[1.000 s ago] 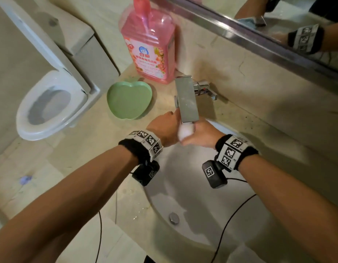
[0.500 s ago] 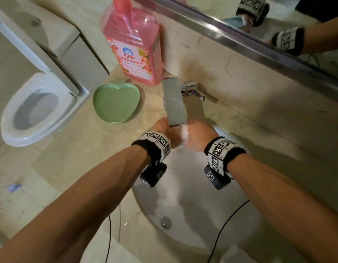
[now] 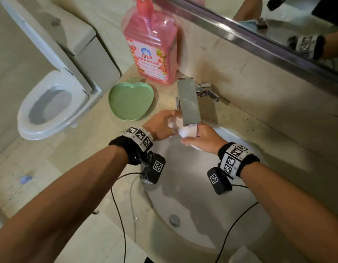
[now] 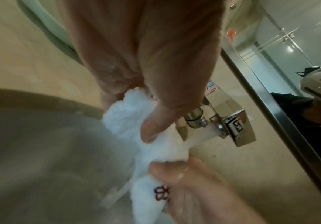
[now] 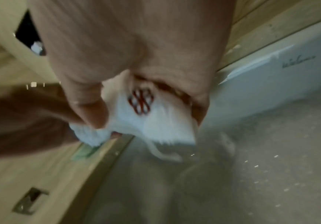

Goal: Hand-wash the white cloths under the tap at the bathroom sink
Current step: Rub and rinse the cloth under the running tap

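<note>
A wet white cloth (image 3: 185, 130) with a small red embroidered mark (image 4: 162, 192) is bunched between both hands, right under the flat steel tap (image 3: 188, 101) at the back of the white sink (image 3: 193, 221). My left hand (image 3: 162, 124) grips its left end, thumb (image 4: 155, 125) pressed on the fabric (image 4: 125, 115). My right hand (image 3: 200, 137) grips the other end, with the red mark (image 5: 141, 100) on the cloth (image 5: 155, 125) showing between thumb and fingers. Water runs from the tap's spout (image 4: 230, 128) onto the cloth.
A pink detergent bottle (image 3: 151, 46) stands against the wall left of the tap, with a green apple-shaped dish (image 3: 131, 100) in front of it. A toilet (image 3: 50, 103) sits to the left of the counter. The mirror's steel edge (image 3: 259, 40) runs above. The sink drain (image 3: 174, 219) lies near me.
Both hands have kept working the cloth under the tap; more white fabric now shows between them, and the right hand has turned so its thumb lies along the cloth.
</note>
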Demonstrator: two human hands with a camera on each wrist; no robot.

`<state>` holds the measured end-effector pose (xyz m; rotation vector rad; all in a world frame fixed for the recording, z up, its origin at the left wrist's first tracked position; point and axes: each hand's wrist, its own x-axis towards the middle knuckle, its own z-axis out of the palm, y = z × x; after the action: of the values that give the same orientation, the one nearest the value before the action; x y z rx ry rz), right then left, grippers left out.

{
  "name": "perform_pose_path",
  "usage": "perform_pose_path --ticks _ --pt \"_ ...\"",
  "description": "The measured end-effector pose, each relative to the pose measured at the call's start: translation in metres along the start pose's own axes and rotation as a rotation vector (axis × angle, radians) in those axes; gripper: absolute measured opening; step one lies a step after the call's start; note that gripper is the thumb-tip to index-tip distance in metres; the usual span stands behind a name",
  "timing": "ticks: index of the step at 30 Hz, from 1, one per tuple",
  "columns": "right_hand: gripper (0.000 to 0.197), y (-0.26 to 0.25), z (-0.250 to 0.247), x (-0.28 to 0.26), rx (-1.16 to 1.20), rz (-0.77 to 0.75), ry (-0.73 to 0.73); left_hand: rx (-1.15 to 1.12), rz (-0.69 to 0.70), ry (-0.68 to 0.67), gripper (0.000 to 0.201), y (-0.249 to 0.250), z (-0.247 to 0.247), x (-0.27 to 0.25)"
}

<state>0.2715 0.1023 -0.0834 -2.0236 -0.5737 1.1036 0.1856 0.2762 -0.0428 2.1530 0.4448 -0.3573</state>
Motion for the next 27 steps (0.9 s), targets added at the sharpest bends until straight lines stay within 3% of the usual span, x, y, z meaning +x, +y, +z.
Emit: perform_pose_path --ticks 2,6,9,12,15,19,22,24,27 --pt "0.018 -0.011 0.004 0.001 0.083 0.020 -0.018 -0.068 0.033 0.054 0.055 -0.008 0.000 -0.011" --pt "0.023 -0.028 0.010 0.000 0.103 -0.016 0.029 -0.195 0.019 0.125 0.053 -0.016 0.001 -0.028" --pt "0.029 -0.037 0.020 -0.006 -0.023 -0.075 0.066 -0.105 -0.027 0.191 0.049 -0.017 0.003 -0.035" --pt "0.022 -0.037 0.023 -0.008 -0.020 -0.111 0.165 0.037 -0.038 0.255 0.039 -0.015 0.006 -0.038" --pt "0.017 -0.033 0.023 -0.011 -0.038 -0.118 0.224 0.121 -0.081 0.217 0.037 -0.014 0.007 -0.036" --pt "0.014 -0.020 0.014 -0.013 -0.024 -0.101 0.176 0.142 -0.076 0.113 0.032 -0.010 0.014 -0.033" --pt "0.046 -0.015 0.002 -0.015 0.036 -0.070 0.069 0.046 -0.014 0.054 0.030 -0.007 0.020 -0.030" --pt "0.046 -0.013 -0.004 -0.016 -0.037 -0.084 0.066 0.029 -0.011 0.059 0.031 -0.003 0.027 -0.024" --pt "0.040 -0.012 -0.010 -0.020 -0.118 -0.130 0.163 -0.067 -0.157 0.147 0.031 0.003 0.038 -0.013"
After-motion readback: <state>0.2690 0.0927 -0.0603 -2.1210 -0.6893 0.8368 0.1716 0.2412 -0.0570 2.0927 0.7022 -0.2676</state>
